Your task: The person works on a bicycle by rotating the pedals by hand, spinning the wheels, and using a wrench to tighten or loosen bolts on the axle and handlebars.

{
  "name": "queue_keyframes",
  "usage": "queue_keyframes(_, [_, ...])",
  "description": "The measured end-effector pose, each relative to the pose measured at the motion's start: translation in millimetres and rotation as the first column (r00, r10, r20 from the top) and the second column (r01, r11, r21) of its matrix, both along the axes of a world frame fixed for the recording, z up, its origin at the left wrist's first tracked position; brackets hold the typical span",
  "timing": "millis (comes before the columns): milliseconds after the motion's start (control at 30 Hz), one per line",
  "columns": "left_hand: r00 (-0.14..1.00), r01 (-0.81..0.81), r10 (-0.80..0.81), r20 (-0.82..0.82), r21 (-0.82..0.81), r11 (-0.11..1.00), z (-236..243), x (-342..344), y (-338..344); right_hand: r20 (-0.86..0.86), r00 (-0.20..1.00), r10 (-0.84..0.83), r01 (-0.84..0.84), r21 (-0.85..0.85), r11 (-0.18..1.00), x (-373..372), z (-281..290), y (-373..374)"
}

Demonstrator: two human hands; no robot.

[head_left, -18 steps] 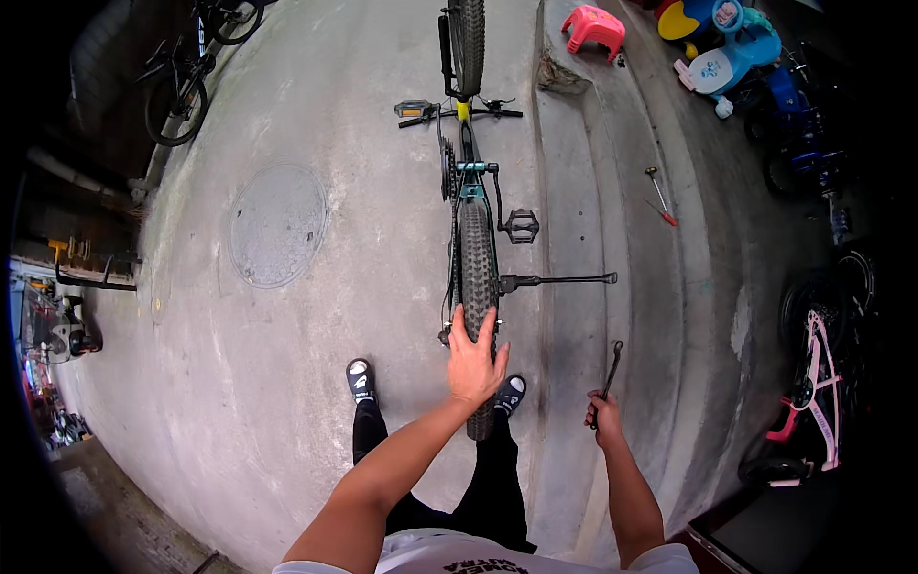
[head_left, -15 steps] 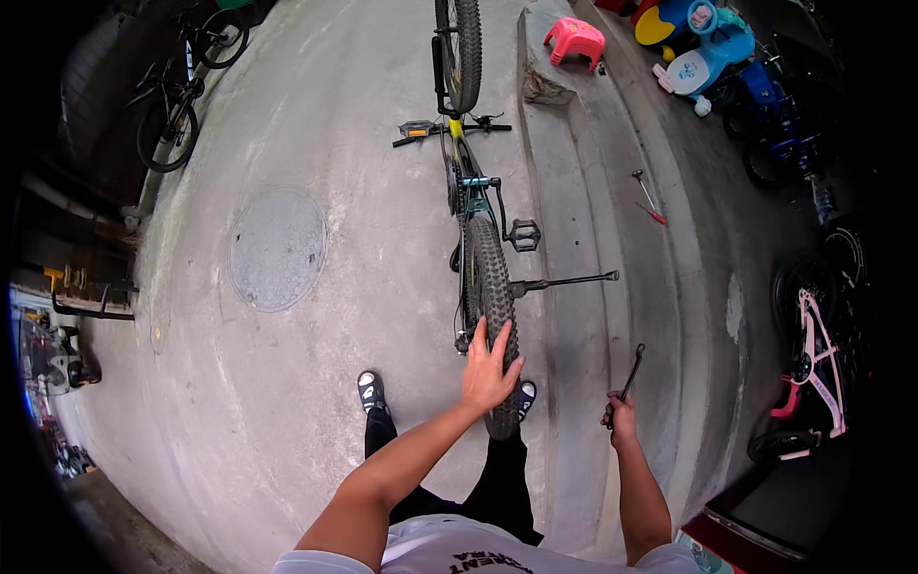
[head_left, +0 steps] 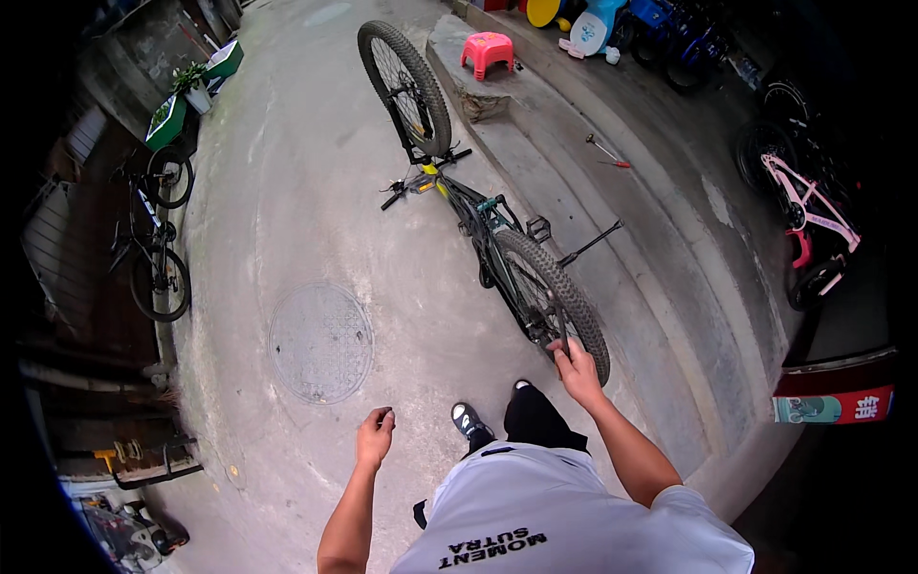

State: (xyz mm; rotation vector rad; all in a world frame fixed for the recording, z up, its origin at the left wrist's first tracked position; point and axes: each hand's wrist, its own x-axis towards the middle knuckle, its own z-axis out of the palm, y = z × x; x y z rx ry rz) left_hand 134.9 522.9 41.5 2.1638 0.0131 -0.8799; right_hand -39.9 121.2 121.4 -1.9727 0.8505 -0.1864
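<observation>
A dark mountain bike [head_left: 490,215] stands upside down on its handlebar, both wheels in the air. My right hand [head_left: 578,371] is closed around a dark wrench [head_left: 562,327], beside the hub of the knobby-tyred near wheel [head_left: 583,320]. Whether the wrench sits on the axle nut is hidden by the hand and spokes. To the left, away from the bike, my left hand [head_left: 374,440] hangs over the ground with its fingers loosely bent. No thing shows in it. The bike's kickstand [head_left: 595,241] sticks out to the right.
Concrete steps [head_left: 650,277] run along the right, bearing a pink stool [head_left: 488,54] and a red-handled tool [head_left: 608,153]. A pink bicycle [head_left: 808,206] stands far right, another bicycle [head_left: 158,239] at left. A round manhole cover [head_left: 321,342] lies in the ground.
My left hand has left the near tyre and moved left. My right hand has brought the wrench from over the steps to the near wheel's hub. The view has turned and shifted.
</observation>
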Motion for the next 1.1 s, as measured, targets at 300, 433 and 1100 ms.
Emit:
queue_keyframes(300, [0.968, 0.195, -0.249, 0.015, -0.670, 0.716, 94, 112, -181, 0.130, 0.880, 0.456, -0.396, -0.328, 0.858, 185, 15, 41])
queue_keyframes(433, [0.996, 0.072, -0.085, 0.008, -0.607, 0.791, 114, 171, -231, 0.190, 0.867, 0.461, -0.408, -0.260, 0.875, 266, 6, 43])
queue_keyframes(1100, [0.370, 0.636, -0.472, 0.801, 0.152, 0.756, 150, 539, -351, -0.173, 0.830, 0.531, -0.554, -0.139, 0.821, 438, -61, -78])
